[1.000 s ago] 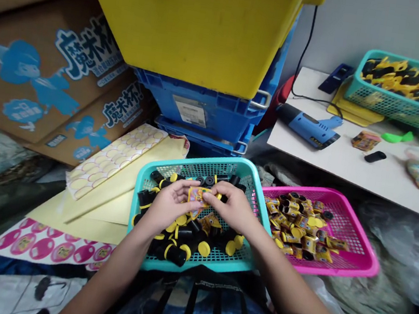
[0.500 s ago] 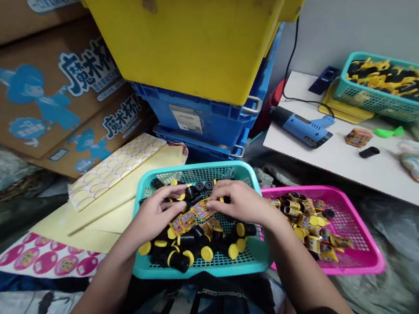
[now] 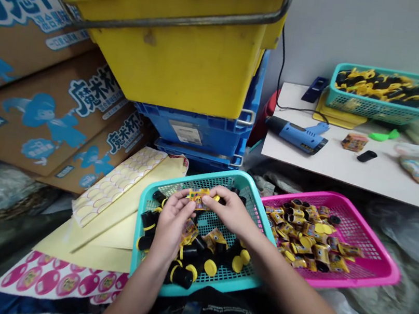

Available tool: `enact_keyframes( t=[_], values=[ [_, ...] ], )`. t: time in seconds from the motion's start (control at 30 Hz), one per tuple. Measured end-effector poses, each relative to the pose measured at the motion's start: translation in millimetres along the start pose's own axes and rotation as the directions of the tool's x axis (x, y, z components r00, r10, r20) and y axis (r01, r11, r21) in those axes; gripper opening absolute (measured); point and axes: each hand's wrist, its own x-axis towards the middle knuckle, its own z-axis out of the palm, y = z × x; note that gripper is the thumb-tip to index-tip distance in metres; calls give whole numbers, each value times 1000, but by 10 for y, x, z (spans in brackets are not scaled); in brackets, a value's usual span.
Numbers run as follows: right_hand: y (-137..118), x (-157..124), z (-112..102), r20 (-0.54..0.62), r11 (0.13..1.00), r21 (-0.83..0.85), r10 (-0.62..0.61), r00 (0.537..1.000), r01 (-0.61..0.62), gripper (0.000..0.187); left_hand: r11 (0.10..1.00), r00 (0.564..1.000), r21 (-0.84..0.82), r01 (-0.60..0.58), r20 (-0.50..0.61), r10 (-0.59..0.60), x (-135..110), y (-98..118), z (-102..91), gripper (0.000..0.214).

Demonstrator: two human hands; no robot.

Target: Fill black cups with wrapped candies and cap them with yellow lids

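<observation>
Over the turquoise basket (image 3: 134, 251), my left hand (image 3: 176, 216) and my right hand (image 3: 228, 209) are closed on opposite ends of a small printed yellow sleeve (image 3: 198, 198). A yellow cap (image 3: 216, 198) shows at my right fingers; whether a tube sits inside the sleeve is hidden. Below my hands lie several black tubes with yellow caps (image 3: 182, 277). Among them are loose printed sleeves (image 3: 216, 238), flat or creased.
A pink basket (image 3: 382, 264) with several sleeved tubes (image 3: 321, 253) stands to the right. Behind it, a white table (image 3: 285, 150) bears a blue heat gun (image 3: 301, 135) and another turquoise basket (image 3: 389, 111). Stacked yellow and blue crates (image 3: 183, 69) and cartons (image 3: 41, 126) stand ahead and left.
Both hands have come together and lifted the printed sleeve off the pile. A yellow cap now shows at my right fingers. The camera view has tilted slightly upward.
</observation>
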Motion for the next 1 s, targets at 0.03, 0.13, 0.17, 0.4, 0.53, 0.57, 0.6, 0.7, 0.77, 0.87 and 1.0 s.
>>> enact_keyframes(
  t=[0.03,0.13,0.17,0.4,0.53,0.57,0.6,0.7,0.77,0.87,1.0],
  values=[
    [-13,3,-17,14,999,-45,-25,1000,26,20,999,999,45,-21,25,20,4,30,-9,49],
    [-54,19,-72,88,989,-132,-50,995,61,19,985,994,162,-57,106,40,33,131,-40,62],
    [-60,23,-82,106,989,-140,-38,994,53,22,978,993,198,-68,113,46,43,156,-49,62],
    [34,1,-188,96,974,198,88,992,-105,25,923,991,369,-111,-29,131,71,170,-138,24],
    [10,-48,-324,211,913,336,167,963,-232,29,963,994,254,-84,-50,100,99,110,-230,23],
    [-12,-59,-346,227,904,359,159,961,-234,29,971,995,225,-75,-44,87,108,94,-250,24],
    [-35,-66,-357,230,891,395,139,963,-223,28,978,997,200,-63,-39,72,118,79,-265,25],
    [-74,-69,-329,172,825,545,60,983,-146,29,985,998,171,-34,-52,44,131,54,-283,26],
    [-66,-55,-269,103,789,608,38,994,-93,31,985,995,170,-41,-79,56,123,54,-269,25],
    [-41,-30,-166,42,775,630,34,999,-53,34,991,991,116,-59,-112,72,98,63,-225,26],
    [-27,-11,-82,83,781,616,62,995,-100,40,996,985,30,-87,-150,90,87,37,-193,29]
  ],
)
